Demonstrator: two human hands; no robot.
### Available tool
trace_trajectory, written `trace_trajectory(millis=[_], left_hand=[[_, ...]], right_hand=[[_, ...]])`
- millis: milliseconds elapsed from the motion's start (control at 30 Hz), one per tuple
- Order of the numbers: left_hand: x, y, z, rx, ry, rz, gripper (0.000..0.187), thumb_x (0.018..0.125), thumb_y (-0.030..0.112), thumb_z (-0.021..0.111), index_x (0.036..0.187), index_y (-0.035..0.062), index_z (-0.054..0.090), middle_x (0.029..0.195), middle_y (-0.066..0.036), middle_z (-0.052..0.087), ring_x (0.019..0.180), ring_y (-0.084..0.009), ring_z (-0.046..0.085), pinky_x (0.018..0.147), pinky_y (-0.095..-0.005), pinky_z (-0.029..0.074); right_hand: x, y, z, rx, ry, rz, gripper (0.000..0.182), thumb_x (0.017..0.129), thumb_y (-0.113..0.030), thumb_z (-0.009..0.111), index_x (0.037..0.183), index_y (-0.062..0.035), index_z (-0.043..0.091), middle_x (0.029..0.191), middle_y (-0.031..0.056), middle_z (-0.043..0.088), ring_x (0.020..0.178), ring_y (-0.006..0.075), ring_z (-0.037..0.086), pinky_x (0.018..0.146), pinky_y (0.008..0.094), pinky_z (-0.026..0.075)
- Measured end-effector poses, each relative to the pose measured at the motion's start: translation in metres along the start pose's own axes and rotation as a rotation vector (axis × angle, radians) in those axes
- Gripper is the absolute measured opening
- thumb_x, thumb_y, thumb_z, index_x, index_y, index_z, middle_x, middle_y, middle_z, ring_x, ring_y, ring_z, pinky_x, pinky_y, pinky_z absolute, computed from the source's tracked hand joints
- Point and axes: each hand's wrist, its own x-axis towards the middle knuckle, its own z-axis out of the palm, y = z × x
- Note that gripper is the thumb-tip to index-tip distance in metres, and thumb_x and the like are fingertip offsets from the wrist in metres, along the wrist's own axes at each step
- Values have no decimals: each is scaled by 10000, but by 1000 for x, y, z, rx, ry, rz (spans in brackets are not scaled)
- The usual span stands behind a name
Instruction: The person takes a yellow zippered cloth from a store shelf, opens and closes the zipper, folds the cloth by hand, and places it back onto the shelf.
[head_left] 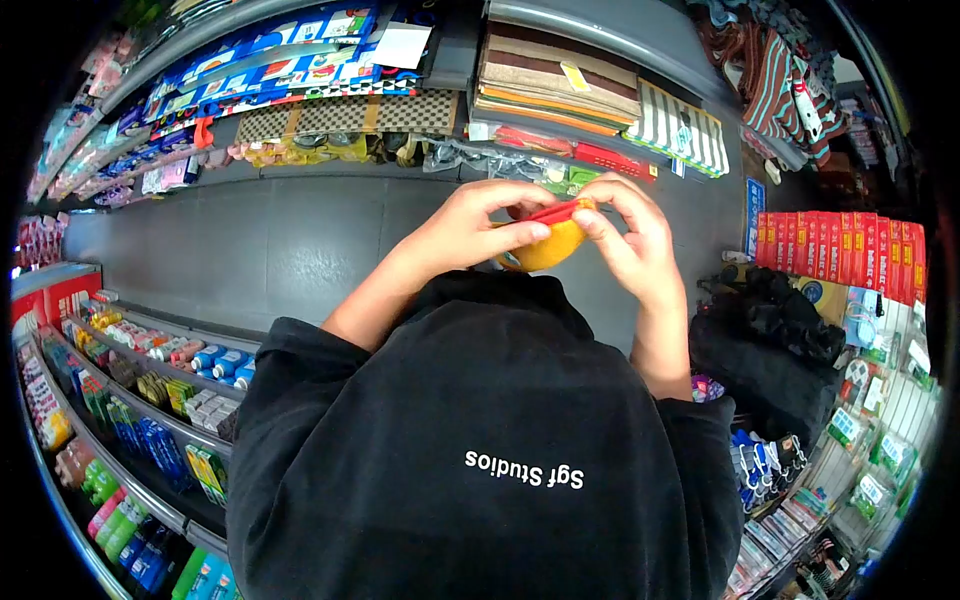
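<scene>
Both hands meet in front of my chest around a small, soft-looking yellow item with a red edge [548,245]; its exact kind does not show. My left hand [470,228] grips its left side, with the thumb lying across the near face and the fingers curled at the red edge. On the other side, my right hand [638,240] pinches the upper right corner between thumb and fingertips. Part of the item is hidden behind the fingers, and its lower edge comes close to the collar of my black shirt [480,400].
Ahead stands a shelf with folded brown mats [555,75], a striped towel [680,125] and blue packages [270,60]. To the left, racks hold bottles [225,362] and small boxes. Red packs [840,250] and a black bag [770,350] are on the right. Grey floor [300,225] lies between.
</scene>
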Motion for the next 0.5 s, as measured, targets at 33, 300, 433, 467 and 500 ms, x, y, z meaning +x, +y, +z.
trace_trajectory(millis=[33, 300, 433, 467, 500], left_hand=[[2, 4, 3, 90, 6, 93, 270, 796, 175, 653, 1018, 32, 600, 834, -84, 620, 806, -176, 598, 718, -310, 463], [5, 10, 12, 200, 65, 129, 206, 782, 202, 668, 878, 26, 621, 768, -113, 622, 688, -237, 606, 612, -312, 457], [5, 8, 14, 209, 104, 149, 198, 773, 195, 680, 864, 28, 626, 751, -106, 624, 658, -222, 607, 588, -298, 456], [5, 7, 14, 206, 107, 146, 197, 771, 191, 682, 866, 28, 627, 753, -106, 625, 658, -219, 608, 586, -297, 457], [5, 8, 13, 205, 105, 146, 197, 771, 191, 682, 866, 28, 627, 753, -106, 625, 658, -219, 608, 586, -297, 457]], right_hand=[[0, -1, 2, 0, 0, 0, 154, 785, -98, 637, 850, 20, 564, 822, 97, 574, 781, 203, 559, 713, 286, 439], [-5, -3, 9, 23, 77, 31, 165, 748, -72, 662, 868, 8, 583, 817, 95, 580, 781, 225, 568, 711, 298, 448], [-3, 3, 4, 12, 118, -111, 198, 696, -36, 693, 870, 1, 606, 828, 92, 585, 789, 220, 574, 720, 303, 454], [-4, 3, 2, 12, 121, -110, 198, 696, -36, 693, 870, 1, 606, 828, 92, 585, 789, 220, 574, 720, 303, 454], [-5, 2, 0, -23, 77, -79, 180, 694, -13, 686, 855, 7, 608, 849, 95, 585, 810, 209, 573, 734, 292, 450]])
